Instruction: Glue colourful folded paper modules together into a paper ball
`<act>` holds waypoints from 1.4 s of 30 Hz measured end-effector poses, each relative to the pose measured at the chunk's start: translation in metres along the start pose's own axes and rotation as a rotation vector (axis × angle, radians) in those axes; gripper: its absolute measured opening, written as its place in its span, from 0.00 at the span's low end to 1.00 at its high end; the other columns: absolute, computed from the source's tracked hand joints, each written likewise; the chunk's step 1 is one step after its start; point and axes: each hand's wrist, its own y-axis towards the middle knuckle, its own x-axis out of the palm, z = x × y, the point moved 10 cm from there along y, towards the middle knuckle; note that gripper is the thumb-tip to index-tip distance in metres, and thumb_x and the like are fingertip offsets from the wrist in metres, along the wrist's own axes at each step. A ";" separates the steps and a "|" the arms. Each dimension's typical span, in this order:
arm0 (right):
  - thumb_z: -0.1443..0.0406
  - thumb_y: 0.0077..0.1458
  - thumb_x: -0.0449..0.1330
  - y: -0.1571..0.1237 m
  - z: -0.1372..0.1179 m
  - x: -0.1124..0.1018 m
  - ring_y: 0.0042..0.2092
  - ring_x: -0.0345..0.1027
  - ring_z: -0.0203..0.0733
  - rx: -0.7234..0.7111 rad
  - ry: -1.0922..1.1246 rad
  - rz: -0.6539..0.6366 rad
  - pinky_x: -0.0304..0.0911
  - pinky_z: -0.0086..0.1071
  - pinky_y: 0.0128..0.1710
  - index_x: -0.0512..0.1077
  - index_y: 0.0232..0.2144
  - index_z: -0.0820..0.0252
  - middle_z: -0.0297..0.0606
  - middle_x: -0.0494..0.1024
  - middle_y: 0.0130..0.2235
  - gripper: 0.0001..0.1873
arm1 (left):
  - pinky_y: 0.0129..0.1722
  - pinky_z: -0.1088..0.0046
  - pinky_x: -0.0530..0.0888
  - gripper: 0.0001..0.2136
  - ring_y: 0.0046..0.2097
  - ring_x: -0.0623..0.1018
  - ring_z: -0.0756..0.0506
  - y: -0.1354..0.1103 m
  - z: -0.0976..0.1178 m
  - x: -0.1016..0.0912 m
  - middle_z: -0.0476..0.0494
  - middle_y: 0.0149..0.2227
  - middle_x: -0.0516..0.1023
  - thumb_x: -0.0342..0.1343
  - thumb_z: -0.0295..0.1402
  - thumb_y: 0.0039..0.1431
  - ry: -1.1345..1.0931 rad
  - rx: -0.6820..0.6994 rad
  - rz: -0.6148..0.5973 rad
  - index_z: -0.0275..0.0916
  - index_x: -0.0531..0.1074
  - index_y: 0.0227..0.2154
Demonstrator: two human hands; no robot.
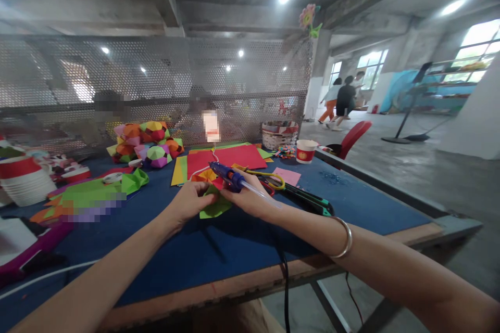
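Note:
My left hand [190,203] is closed, thumb and fingers pinching folded orange and green paper [215,208] above the blue tabletop. A blue glue gun [228,174] is in my right hand [252,199], its nozzle pointing up and left, and a clear glue stick [258,193] runs back over the wrist. The right thumb and fingertips also meet the right side of the folded paper; the gun's handle and some fingers are hidden. Yellow-handled scissors [275,179] and a black-green utility knife [308,197] lie right beside this hand.
Red paper sheets [226,159] lie behind my hands. Folded paper balls [150,143], green paper [94,192] and stacked paper cups [25,179] are at left. A woven basket [279,135] and a paper cup [305,151] stand at back right. A black cord [286,291] hangs over the front edge.

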 end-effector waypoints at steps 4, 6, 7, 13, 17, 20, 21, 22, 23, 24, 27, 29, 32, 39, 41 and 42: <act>0.58 0.57 0.66 0.004 0.012 0.005 0.27 0.68 0.38 0.098 0.060 -0.041 0.63 0.31 0.29 0.76 0.35 0.57 0.32 0.74 0.26 0.09 | 0.28 0.73 0.67 0.08 0.25 0.72 0.49 -0.001 0.005 -0.004 0.50 0.21 0.77 0.62 0.38 0.34 0.087 0.023 0.038 0.39 0.76 0.19; 0.56 0.59 0.66 0.005 0.015 0.007 0.25 0.66 0.36 0.118 0.155 -0.048 0.63 0.30 0.27 0.77 0.39 0.57 0.31 0.75 0.26 0.11 | 0.26 0.74 0.64 0.08 0.24 0.70 0.50 -0.001 0.008 -0.008 0.51 0.19 0.74 0.61 0.39 0.36 0.146 0.038 0.073 0.38 0.76 0.19; 0.56 0.59 0.66 0.005 0.016 0.007 0.24 0.66 0.35 0.122 0.197 -0.049 0.63 0.29 0.26 0.76 0.39 0.57 0.31 0.76 0.27 0.11 | 0.26 0.74 0.64 0.09 0.24 0.69 0.50 -0.001 0.009 -0.010 0.51 0.19 0.74 0.61 0.39 0.37 0.162 0.046 0.090 0.38 0.76 0.19; 0.64 0.55 0.67 0.004 0.023 0.013 0.21 0.64 0.33 0.189 0.178 -0.097 0.61 0.27 0.23 0.70 0.27 0.58 0.28 0.71 0.22 0.10 | 0.23 0.75 0.60 0.08 0.22 0.65 0.51 -0.001 0.014 -0.018 0.53 0.17 0.68 0.60 0.38 0.42 0.244 0.143 0.161 0.39 0.73 0.18; 0.65 0.54 0.67 0.003 0.024 0.015 0.21 0.65 0.33 0.186 0.127 -0.098 0.61 0.27 0.23 0.71 0.28 0.59 0.28 0.72 0.22 0.08 | 0.23 0.75 0.60 0.07 0.22 0.64 0.51 -0.001 0.019 -0.018 0.54 0.16 0.66 0.58 0.37 0.42 0.293 0.201 0.174 0.39 0.73 0.17; 0.68 0.51 0.66 0.004 0.019 0.013 0.24 0.66 0.33 0.139 0.119 -0.081 0.63 0.26 0.25 0.72 0.29 0.59 0.29 0.74 0.25 0.04 | 0.23 0.75 0.59 0.08 0.22 0.63 0.52 -0.002 0.022 -0.014 0.54 0.17 0.66 0.57 0.37 0.42 0.293 0.219 0.161 0.39 0.72 0.17; 0.69 0.50 0.65 0.004 0.016 0.012 0.25 0.67 0.33 0.124 0.103 -0.071 0.64 0.26 0.26 0.73 0.29 0.59 0.29 0.74 0.25 0.04 | 0.24 0.75 0.60 0.08 0.22 0.64 0.52 -0.003 0.023 -0.013 0.54 0.18 0.67 0.57 0.38 0.41 0.291 0.225 0.163 0.39 0.72 0.17; 0.70 0.49 0.65 0.004 0.014 0.010 0.26 0.67 0.34 0.115 0.081 -0.061 0.64 0.26 0.27 0.73 0.29 0.59 0.29 0.74 0.25 0.04 | 0.25 0.75 0.61 0.08 0.23 0.65 0.51 -0.003 0.023 -0.012 0.53 0.18 0.68 0.57 0.38 0.41 0.292 0.233 0.166 0.39 0.72 0.17; 0.70 0.48 0.65 0.003 0.013 0.009 0.27 0.68 0.35 0.112 0.061 -0.054 0.64 0.27 0.28 0.73 0.29 0.59 0.29 0.75 0.25 0.04 | 0.25 0.75 0.61 0.08 0.24 0.65 0.51 -0.004 0.024 -0.011 0.53 0.19 0.68 0.56 0.38 0.41 0.298 0.242 0.170 0.39 0.72 0.17; 0.70 0.47 0.64 0.003 0.011 0.007 0.28 0.69 0.36 0.113 0.044 -0.046 0.64 0.27 0.29 0.73 0.28 0.59 0.29 0.75 0.25 0.04 | 0.25 0.74 0.61 0.08 0.24 0.65 0.51 -0.004 0.025 -0.011 0.52 0.19 0.68 0.56 0.38 0.41 0.308 0.252 0.173 0.39 0.71 0.17; 0.70 0.46 0.64 0.003 0.006 0.003 0.31 0.70 0.38 0.107 0.002 -0.028 0.65 0.30 0.33 0.73 0.27 0.58 0.31 0.76 0.26 0.04 | 0.25 0.74 0.59 0.09 0.24 0.64 0.51 -0.006 0.027 -0.009 0.53 0.18 0.65 0.56 0.38 0.42 0.335 0.276 0.181 0.40 0.67 0.14; 0.70 0.46 0.65 0.003 0.006 0.002 0.31 0.70 0.39 0.108 -0.010 -0.019 0.65 0.31 0.34 0.73 0.26 0.59 0.31 0.75 0.26 0.04 | 0.25 0.74 0.60 0.09 0.24 0.64 0.50 -0.007 0.028 -0.009 0.53 0.18 0.65 0.56 0.38 0.42 0.336 0.275 0.181 0.40 0.67 0.14; 0.69 0.49 0.65 0.004 0.015 0.005 0.27 0.67 0.37 0.157 0.043 -0.043 0.64 0.30 0.30 0.72 0.26 0.59 0.30 0.73 0.24 0.04 | 0.25 0.74 0.61 0.08 0.24 0.65 0.50 -0.007 0.030 -0.010 0.53 0.17 0.65 0.57 0.39 0.42 0.323 0.259 0.176 0.40 0.71 0.17; 0.58 0.57 0.68 0.005 0.018 0.006 0.21 0.63 0.33 0.158 0.246 -0.040 0.61 0.28 0.22 0.74 0.35 0.58 0.28 0.71 0.24 0.11 | 0.24 0.74 0.60 0.12 0.24 0.64 0.50 -0.003 0.020 -0.027 0.53 0.17 0.65 0.62 0.42 0.45 0.266 0.237 0.253 0.40 0.71 0.18; 0.57 0.56 0.69 0.004 0.018 0.007 0.20 0.62 0.32 0.169 0.278 -0.044 0.61 0.28 0.21 0.73 0.35 0.58 0.28 0.72 0.26 0.13 | 0.25 0.74 0.61 0.13 0.25 0.66 0.49 -0.001 0.017 -0.030 0.53 0.18 0.66 0.63 0.44 0.45 0.241 0.240 0.267 0.40 0.72 0.19; 0.56 0.54 0.71 0.004 0.019 0.008 0.20 0.62 0.32 0.177 0.292 -0.051 0.62 0.28 0.20 0.73 0.34 0.58 0.28 0.72 0.26 0.14 | 0.25 0.74 0.62 0.13 0.25 0.67 0.48 0.000 0.015 -0.032 0.52 0.18 0.67 0.63 0.44 0.45 0.231 0.238 0.273 0.40 0.72 0.20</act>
